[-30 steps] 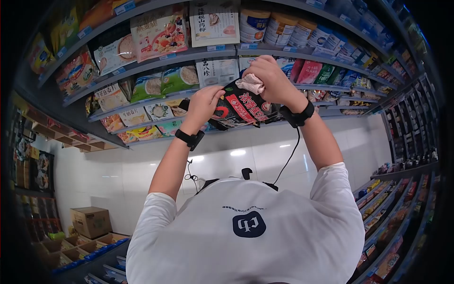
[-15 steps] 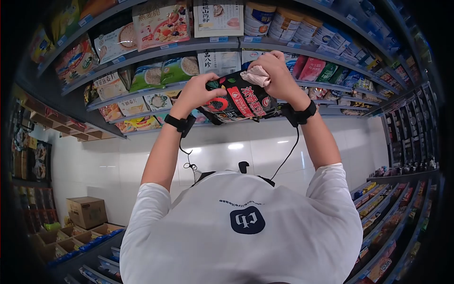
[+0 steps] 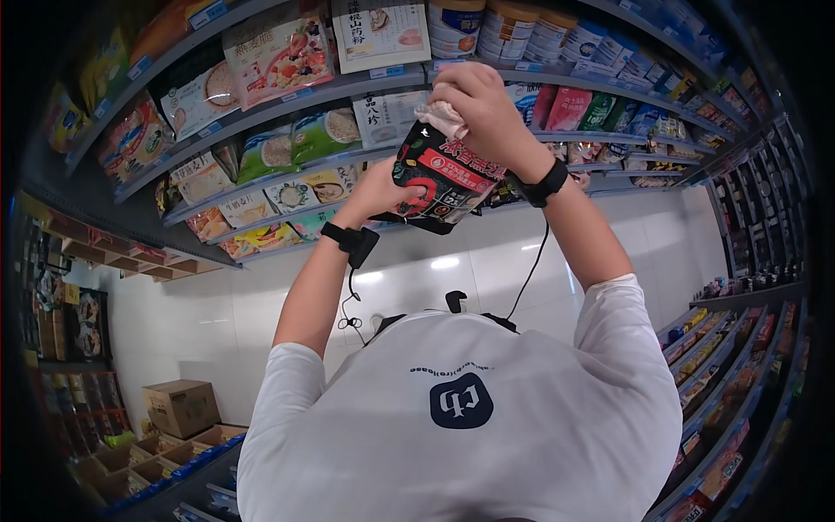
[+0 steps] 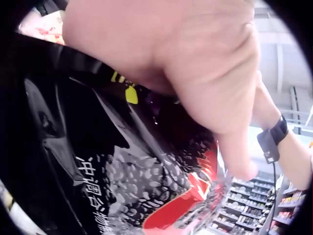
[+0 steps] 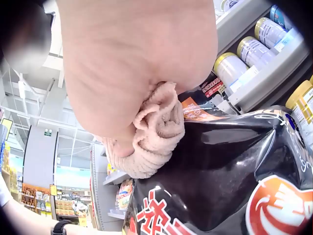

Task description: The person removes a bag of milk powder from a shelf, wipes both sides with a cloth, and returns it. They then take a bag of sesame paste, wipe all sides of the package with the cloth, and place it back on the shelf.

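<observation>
A glossy black food bag [image 3: 448, 178] with red labels and Chinese lettering is held up in front of the shelves, tilted in the head view. My left hand [image 3: 380, 190] grips its left side, thumb over the printed front. In the left wrist view, that thumb lies across the bag's front [image 4: 132, 171], while the other fingers are hidden behind. Bunched in my right hand [image 3: 489, 106] is a pale pink cloth [image 3: 442, 119], which sits at the bag's upper edge. The right wrist view shows the crumpled cloth [image 5: 159, 134] against the black film.
Shelves ahead carry cereal pouches [image 3: 280, 54], green bags [image 3: 326, 132] and milk powder tins [image 3: 506, 30]. A cardboard box [image 3: 181, 407] stands at the lower left near a divided wooden bin [image 3: 156, 465]. Snack racks [image 3: 731, 374] line the right. Cables hang from both wrist straps.
My right hand and the cloth have moved up and left along the bag's upper edge. The bag has tilted, its front facing me more. The left hand shifted left, then back right and lower.
</observation>
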### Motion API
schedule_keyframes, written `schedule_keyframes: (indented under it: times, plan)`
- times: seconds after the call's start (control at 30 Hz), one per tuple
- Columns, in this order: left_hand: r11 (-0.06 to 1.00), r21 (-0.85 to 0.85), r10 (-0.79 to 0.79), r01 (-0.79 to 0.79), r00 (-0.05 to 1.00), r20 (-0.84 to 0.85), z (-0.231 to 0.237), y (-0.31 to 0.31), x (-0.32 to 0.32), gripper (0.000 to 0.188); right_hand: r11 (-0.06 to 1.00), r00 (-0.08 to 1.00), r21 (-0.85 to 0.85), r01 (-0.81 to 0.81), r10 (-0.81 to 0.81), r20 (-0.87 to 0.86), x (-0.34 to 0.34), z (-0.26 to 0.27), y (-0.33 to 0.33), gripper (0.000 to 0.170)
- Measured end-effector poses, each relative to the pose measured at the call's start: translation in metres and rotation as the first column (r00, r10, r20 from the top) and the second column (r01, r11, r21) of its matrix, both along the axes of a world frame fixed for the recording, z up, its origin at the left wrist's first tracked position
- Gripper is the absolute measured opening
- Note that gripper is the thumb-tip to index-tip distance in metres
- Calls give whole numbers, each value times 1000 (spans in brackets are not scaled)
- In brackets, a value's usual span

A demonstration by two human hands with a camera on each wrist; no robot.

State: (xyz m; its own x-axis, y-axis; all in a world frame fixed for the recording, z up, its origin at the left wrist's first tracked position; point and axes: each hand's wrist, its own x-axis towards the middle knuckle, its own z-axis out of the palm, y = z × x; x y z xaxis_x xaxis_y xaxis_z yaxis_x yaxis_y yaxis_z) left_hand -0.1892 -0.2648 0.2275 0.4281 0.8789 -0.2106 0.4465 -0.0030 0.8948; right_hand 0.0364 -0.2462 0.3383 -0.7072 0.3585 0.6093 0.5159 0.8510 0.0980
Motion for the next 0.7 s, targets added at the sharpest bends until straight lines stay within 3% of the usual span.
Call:
schedule_keyframes:
  times: [0.07, 0.1, 0.17, 0.2, 0.23, 0.3, 0.33, 0.4, 0.43, 0.5, 0.57, 0.63, 0.7]
  plan:
    - [951, 309, 9, -13, 1000, 16, -13, 5, -4, 55, 927, 880, 263, 269, -125, -458, -8, -14, -11, 43]
    - [950, 311, 11, -15, 1000, 17, -16, 6, -5, 55, 926, 881, 265, 267, -123, -457, -11, -27, -20, 43]
    - [950, 301, 75, -86, 996, 49, -22, 8, -8, 53, 973, 893, -76, 217, -229, -388, -21, -65, -37, 46]
    - [894, 439, 65, -90, 995, 71, -30, 10, -8, 52, 989, 939, -35, 144, -147, -310, -28, -84, -40, 45]
    - [895, 439, 59, -81, 996, 62, -27, 7, -7, 52, 997, 971, -3, 71, -70, -228, -33, -97, -41, 45]
    - [963, 252, 75, -92, 994, 78, -19, 2, -4, 49, 989, 973, 89, 119, -98, -207, -24, -95, -30, 46]
    - [980, 150, 106, -129, 983, 148, -26, 4, -5, 45, 960, 897, 40, 276, -242, -370, -15, -81, -21, 47]
    - [982, 137, 103, -127, 979, 174, -32, 3, -10, 44, 858, 663, -107, 502, -461, -590, -4, -66, 3, 50]
    - [985, 117, 103, -129, 974, 201, -32, 0, -10, 45, 891, 655, -218, 398, -442, -613, -6, -68, 4, 50]
    - [978, 133, 131, -163, 966, 222, -36, -4, -10, 44, 967, 782, -130, 218, -253, -570, -22, -73, -22, 49]
    - [938, 243, 191, -246, 954, 231, -34, -8, -10, 43, 981, 921, -152, -121, 54, -387, -25, -96, -35, 49]
    - [958, 103, 235, -266, 941, 245, -29, -12, -13, 42, 999, 958, -31, -43, 32, -285, -23, -103, -39, 50]
    - [954, 85, 255, -288, 926, 279, -23, -16, -10, 41, 975, 827, -91, 201, -219, -518, -15, -91, -27, 50]
